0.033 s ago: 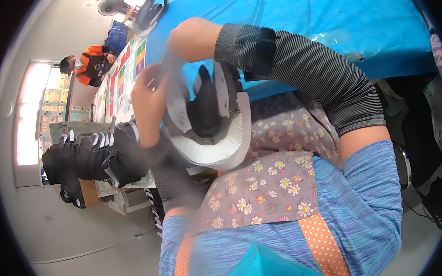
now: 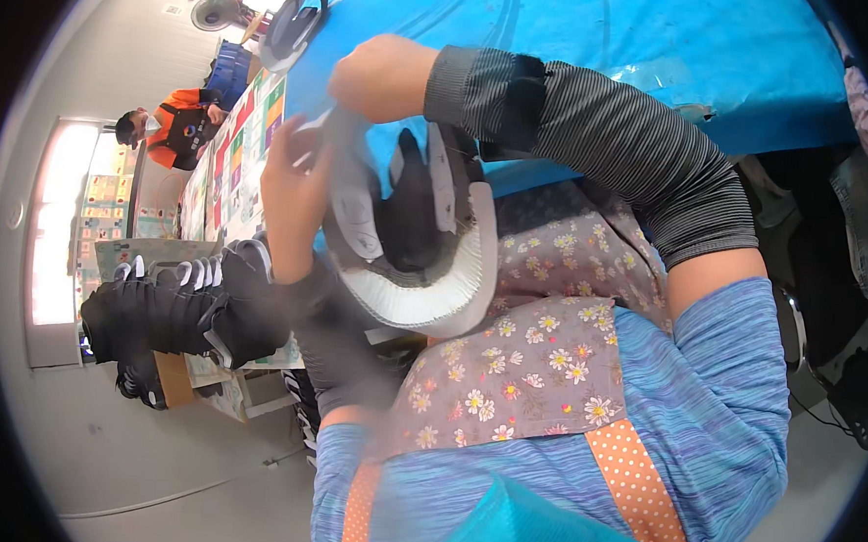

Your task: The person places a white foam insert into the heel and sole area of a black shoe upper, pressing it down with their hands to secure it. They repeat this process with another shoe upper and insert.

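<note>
A black shoe upper point(image 2: 412, 226) hangs over my lap at the table's near edge, its inside turned up. Pale grey padded strips line its opening, and a broad white pleated band point(image 2: 408, 299) curves round its near end. My left hand point(image 2: 293, 180) is closed at the upper's left far end, fingers bent and partly blurred. Just across from it, my right hand point(image 2: 380, 77) is curled over the far end; its fingertips are hidden behind the hand and a hazy smear. A black sleeve covers my left forearm, a striped one point(image 2: 618, 124) my right.
A blue-covered table point(image 2: 584, 29) spreads ahead. A grey U-shaped piece point(image 2: 295, 28) lies at its far left. Several black shoe uppers point(image 2: 177, 302) are stacked on the left. Beyond a patterned worktop point(image 2: 250, 129), another person in orange point(image 2: 177, 125) stands. A cable and dark items are at lower right.
The shoe upper has shifted slightly to the right, and my left fingers have lifted a little. My right hand stays almost in place.
</note>
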`<state>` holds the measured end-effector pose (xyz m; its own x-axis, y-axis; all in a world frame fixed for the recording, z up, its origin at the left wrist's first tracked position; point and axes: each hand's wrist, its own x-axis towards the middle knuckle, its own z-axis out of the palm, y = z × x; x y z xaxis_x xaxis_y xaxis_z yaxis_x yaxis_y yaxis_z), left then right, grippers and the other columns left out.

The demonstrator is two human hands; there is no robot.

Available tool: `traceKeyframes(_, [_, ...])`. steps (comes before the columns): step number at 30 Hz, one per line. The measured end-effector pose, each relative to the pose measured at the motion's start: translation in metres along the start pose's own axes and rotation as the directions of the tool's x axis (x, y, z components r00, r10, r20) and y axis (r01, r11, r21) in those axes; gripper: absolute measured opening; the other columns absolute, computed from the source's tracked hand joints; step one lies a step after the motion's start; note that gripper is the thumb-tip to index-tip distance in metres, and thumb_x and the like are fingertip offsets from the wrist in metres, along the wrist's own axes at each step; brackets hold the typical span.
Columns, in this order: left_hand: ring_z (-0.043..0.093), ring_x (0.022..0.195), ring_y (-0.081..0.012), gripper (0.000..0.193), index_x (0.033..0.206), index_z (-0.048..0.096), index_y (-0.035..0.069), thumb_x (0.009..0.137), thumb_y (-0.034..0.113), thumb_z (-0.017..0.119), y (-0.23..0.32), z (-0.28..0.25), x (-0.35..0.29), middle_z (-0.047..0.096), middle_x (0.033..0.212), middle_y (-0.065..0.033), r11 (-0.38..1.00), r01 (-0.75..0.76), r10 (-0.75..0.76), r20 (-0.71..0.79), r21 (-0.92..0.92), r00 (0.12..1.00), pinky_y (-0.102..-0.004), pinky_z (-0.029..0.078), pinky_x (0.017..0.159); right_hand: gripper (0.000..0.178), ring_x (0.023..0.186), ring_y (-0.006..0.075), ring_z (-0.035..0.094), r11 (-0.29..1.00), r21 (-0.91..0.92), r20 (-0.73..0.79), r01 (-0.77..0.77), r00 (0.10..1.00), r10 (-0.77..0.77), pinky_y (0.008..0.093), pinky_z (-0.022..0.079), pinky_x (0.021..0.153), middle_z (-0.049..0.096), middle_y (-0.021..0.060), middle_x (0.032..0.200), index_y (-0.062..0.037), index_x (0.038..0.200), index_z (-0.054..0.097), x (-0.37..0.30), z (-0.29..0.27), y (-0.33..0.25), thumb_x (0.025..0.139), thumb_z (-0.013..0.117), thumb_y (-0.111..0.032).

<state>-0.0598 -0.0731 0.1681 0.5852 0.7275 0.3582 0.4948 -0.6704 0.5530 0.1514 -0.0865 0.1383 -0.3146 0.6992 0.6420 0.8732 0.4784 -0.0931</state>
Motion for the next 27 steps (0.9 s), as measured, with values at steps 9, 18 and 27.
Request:
traceKeyframes(9, [0.059,0.075,-0.0092,0.021,0.103,0.064,-0.003,0.091,0.013,0.067,-0.027,0.031,0.004,0.066,0.083,-0.0052,0.998,0.041,-0.044,0.061,0.053,0.997,-0.0249,0.046,0.067,0.006,0.072,0.0344,0.069,0.993,-0.057,0.116,-0.102,0.987,0.108,0.0420,0.056,0.061,0.069,0.0125,0.076,-0.0077,0.077,0.069,-0.026,-0.005,-0.002,0.074,0.068,-0.012])
traceKeyframes(18, [0.050,0.068,-0.0060,0.015,0.091,0.061,-0.003,0.088,0.008,0.071,-0.016,0.036,-0.001,0.060,0.075,-0.0008,0.999,0.017,-0.020,0.113,0.030,0.993,-0.0231,0.040,0.061,0.006,0.071,0.0343,0.068,0.989,0.059,0.063,-0.134,0.989,0.130,0.0424,0.054,0.060,0.067,0.0129,0.072,-0.0065,0.076,0.069,-0.037,0.001,-0.012,0.073,0.066,-0.011])
traceKeyframes(27, [0.064,0.071,-0.0175,0.018,0.099,0.066,-0.003,0.086,0.008,0.073,0.003,0.036,0.000,0.070,0.088,-0.0100,0.892,-0.287,0.282,0.066,0.349,0.957,-0.0283,0.050,0.064,0.005,0.069,0.0333,0.068,0.989,0.023,-0.042,-0.149,0.988,0.150,0.0421,0.054,0.058,0.067,0.0132,0.072,-0.0070,0.074,0.069,-0.045,0.010,-0.008,0.073,0.065,-0.010])
